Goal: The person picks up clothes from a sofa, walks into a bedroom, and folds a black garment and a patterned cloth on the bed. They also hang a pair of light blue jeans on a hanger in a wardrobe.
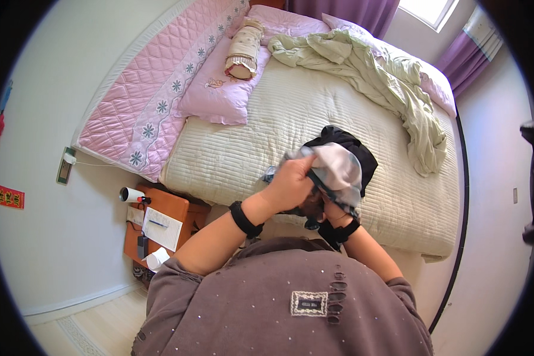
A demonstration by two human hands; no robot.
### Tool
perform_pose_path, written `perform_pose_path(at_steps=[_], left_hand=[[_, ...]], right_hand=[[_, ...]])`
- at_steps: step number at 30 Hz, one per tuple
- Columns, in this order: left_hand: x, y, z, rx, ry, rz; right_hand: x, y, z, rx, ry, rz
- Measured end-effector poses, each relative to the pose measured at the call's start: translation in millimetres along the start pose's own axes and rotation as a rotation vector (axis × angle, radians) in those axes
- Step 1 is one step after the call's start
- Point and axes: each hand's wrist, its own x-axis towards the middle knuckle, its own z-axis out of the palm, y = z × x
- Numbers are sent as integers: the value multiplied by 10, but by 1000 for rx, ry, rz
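Observation:
My left hand (290, 181) grips the edge of a patterned garment (338, 162) in grey, white and dark tones, bunched up over the near side of the bed. Lower and to the right, my right hand (335, 212) reaches in beneath the same cloth; its fingers are hidden by the fabric. Just beyond the garment, a crumpled black cloth (365, 155) lies on the cream quilted bedspread (231, 160). A small bluish piece of fabric (269, 173) shows beside my left hand. Both wrists wear black bands.
A wooden nightstand (171, 196) at the left holds a cup (131, 195), paper with a pen (162, 228) and a white roll (157, 259). Across the bed lie a pale green cover (382, 84), a pink pillow (224, 95) and a bolster (244, 46). A pink quilted pad (129, 120) leans against the wall.

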Motion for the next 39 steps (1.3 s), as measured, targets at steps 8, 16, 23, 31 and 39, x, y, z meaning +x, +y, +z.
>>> perform_pose_path(at_steps=[8, 16, 23, 31, 39], left_hand=[[-69, 102, 166, 84, -409, 85], [114, 68, 135, 201, -168, 428], [-64, 428, 464, 124, -1071, 247], [-65, 28, 67, -95, 77, -3], [19, -44, -73, 244, -226, 191]], right_hand=[[25, -454, -287, -317, -59, -219], [-71, -386, -410, -497, 76, -284], [-130, -381, -337, -455, 40, -214], [-169, -833, -472, -1166, -61, -432], [-351, -432, -545, -977, 11, -399]])
